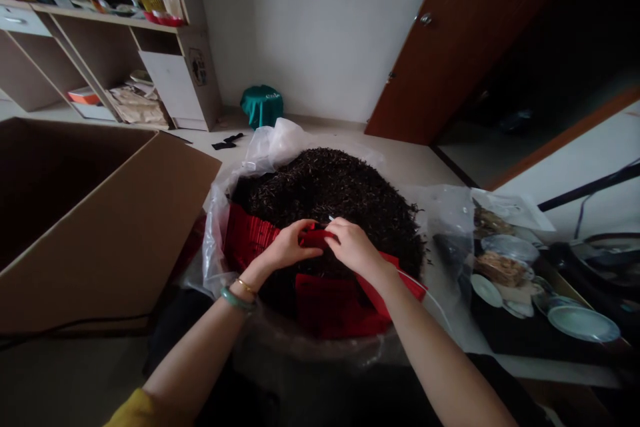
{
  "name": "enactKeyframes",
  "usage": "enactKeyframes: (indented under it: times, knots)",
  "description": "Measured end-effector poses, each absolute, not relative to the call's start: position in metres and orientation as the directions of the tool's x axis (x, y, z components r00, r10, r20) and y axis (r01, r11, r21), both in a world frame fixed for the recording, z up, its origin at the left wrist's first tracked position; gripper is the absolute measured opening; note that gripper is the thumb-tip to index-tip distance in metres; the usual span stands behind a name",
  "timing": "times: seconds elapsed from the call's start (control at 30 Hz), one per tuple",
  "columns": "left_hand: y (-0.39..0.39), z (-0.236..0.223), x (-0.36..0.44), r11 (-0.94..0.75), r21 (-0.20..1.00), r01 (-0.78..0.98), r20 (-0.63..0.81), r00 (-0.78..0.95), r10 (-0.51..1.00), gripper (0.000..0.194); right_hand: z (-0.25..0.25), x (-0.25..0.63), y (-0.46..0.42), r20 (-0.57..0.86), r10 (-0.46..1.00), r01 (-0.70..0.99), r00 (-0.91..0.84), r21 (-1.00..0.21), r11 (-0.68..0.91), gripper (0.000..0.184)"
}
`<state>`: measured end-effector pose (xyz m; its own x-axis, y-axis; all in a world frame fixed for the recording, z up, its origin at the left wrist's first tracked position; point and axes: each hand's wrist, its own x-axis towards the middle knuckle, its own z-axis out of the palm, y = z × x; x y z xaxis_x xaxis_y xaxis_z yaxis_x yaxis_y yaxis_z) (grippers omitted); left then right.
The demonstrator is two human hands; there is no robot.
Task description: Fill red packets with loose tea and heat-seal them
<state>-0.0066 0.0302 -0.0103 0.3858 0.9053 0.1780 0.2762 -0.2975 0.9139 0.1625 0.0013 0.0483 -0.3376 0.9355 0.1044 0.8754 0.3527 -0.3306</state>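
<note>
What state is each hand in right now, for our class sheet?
Left hand: closed, holding the red bag.
Right hand: closed, holding the same bag's top edge.

No readable txt; white print on green cloth [261,97] too small

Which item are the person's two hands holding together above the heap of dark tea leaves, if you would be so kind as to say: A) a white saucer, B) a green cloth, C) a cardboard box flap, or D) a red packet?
D: the left hand and the right hand meet on the red packet, just over the loose dark tea leaves.
</note>
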Motion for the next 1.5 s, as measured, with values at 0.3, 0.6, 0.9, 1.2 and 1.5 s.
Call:
enactKeyframes:
  times: [0.3,0.6,0.9,1.2,1.5]
  knots:
    - [0.033,0.002,-0.008,0.019,0.991,-0.129,0.019,0.289,0.957,0.034,0.044,0.170,0.001,0.283,0.947,0.621,-0.149,-0.719,0.312,0.020]
    - [0.028,-0.002,0.001,0.107,0.942,-0.319,-0.019,0.268,0.963,0.036,0.035,0.169,0.008,0.073,0.997,0.215,0.013,-0.974,0.068,0.029]
    - [0.028,-0.015,0.009,-0.202,0.979,0.034,0.181,0.322,0.929,0.018,0.021,0.164,0.002,0.199,0.972,0.464,-0.126,-0.854,0.235,0.012]
    - [0.028,-0.025,0.005,-0.119,0.992,0.030,0.092,0.456,0.885,0.039,0.012,0.166,-0.007,0.230,0.937,0.824,-0.264,-0.451,0.343,0.021]
    - [0.026,-0.027,-0.004,-0.126,0.989,0.078,0.045,0.652,0.757,0.064,0.027,0.158,-0.010,0.019,0.939,0.898,-0.342,-0.286,0.333,0.005]
